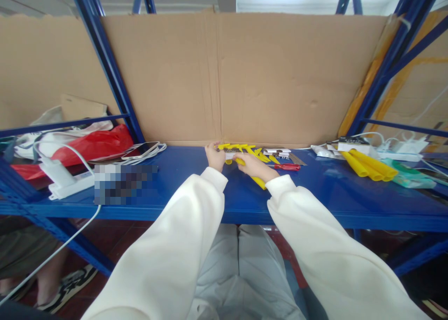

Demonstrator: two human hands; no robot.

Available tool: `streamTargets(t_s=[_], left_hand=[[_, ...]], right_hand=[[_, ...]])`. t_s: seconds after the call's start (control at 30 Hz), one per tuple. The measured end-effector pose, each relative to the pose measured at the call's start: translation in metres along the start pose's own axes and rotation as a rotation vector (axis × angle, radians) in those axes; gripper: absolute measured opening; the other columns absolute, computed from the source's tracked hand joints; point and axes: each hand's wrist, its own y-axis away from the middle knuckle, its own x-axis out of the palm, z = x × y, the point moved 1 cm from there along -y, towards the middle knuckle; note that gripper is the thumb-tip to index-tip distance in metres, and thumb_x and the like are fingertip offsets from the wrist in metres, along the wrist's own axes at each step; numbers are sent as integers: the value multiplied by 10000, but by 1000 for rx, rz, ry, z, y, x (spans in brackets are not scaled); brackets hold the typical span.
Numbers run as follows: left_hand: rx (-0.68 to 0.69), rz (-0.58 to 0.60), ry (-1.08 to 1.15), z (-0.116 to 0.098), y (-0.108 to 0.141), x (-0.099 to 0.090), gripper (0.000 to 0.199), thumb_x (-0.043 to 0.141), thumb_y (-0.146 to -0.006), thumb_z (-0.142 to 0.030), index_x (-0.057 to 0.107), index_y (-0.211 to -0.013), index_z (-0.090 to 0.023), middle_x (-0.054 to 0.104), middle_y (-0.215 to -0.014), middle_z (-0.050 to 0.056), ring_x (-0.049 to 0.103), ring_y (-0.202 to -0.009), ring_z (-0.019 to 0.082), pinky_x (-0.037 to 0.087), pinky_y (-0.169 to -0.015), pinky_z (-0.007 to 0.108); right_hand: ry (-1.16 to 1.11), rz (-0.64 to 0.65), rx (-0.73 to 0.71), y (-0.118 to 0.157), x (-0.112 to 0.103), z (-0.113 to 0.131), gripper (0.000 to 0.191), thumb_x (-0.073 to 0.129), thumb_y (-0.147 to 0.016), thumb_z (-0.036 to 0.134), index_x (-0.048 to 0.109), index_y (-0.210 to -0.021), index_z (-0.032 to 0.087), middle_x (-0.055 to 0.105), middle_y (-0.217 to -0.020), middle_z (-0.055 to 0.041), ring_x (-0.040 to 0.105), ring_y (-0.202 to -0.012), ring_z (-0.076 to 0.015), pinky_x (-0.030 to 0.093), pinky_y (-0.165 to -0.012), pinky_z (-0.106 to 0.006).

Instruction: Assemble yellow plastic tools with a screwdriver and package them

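Note:
My left hand (215, 156) is closed near the back of the blue shelf, its fingertips at a small white piece (230, 156). The exact grip is too small to make out. Close beside it, my right hand (257, 166) is closed round a slim yellow tube (259, 183), whose lower end sticks out below the palm toward me. Behind both hands, several small yellow pieces (257, 151) lie in a slanting row. A red-handled tool (287, 166), perhaps a screwdriver, lies right of my right hand, with a flat metal strip (297, 159) behind it.
The blue shelf (196, 198) has a cardboard panel (280, 77) at its back. On the left are a phone (140, 150), a white power strip (75, 182) and a red bag (101, 145). Larger yellow tubes (371, 166) lie on the right. A person's shoe (68, 287) shows lower left.

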Motion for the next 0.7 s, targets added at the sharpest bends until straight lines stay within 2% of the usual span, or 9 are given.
streamTargets(t_s=[0.1, 0.27, 0.4, 0.57, 0.7], left_hand=[[-35, -22, -16, -11, 5, -1, 369, 511, -651, 93, 628, -926, -124, 542, -1193, 171, 665, -1110, 242, 510, -1016, 360], [127, 9, -74, -24, 11, -3, 196, 614, -771, -67, 589, -937, -168, 559, -1133, 120, 634, -1113, 236, 463, -1074, 395], [237, 41, -109, -23, 13, -2, 215, 637, -816, -185, 565, -1018, -196, 566, -1177, 125, 580, -1200, 267, 443, -1093, 447], [376, 153, -171, -21, 24, 5, 282, 607, -797, -150, 557, -1067, -214, 583, -1206, 126, 562, -1229, 275, 417, -1119, 468], [465, 324, -243, -25, 42, 13, 356, 573, -769, -90, 571, -1102, -215, 614, -1194, 114, 571, -1223, 274, 411, -1124, 478]], right_hand=[[-6, 15, 11, -1, 1, -1, 385, 511, -880, 59, 698, -1193, 183, 702, -1251, -121, 652, -1158, -223, 460, -1033, -359], [41, 3, 78, 2, -7, -1, 457, 539, -854, 46, 703, -1244, 217, 710, -1278, -87, 642, -1213, -220, 447, -1071, -350], [72, -39, 184, 9, -26, -11, 500, 537, -833, 46, 688, -1284, 200, 727, -1248, -89, 663, -1174, -221, 463, -1050, -337], [197, -84, 368, 21, -71, -45, 483, 569, -823, 74, 695, -1275, 188, 763, -1135, -92, 717, -1000, -215, 514, -945, -299], [317, 19, 614, 37, -129, -85, 510, 549, -834, 47, 654, -1326, 127, 742, -1168, -147, 724, -807, -189, 531, -816, -272]])
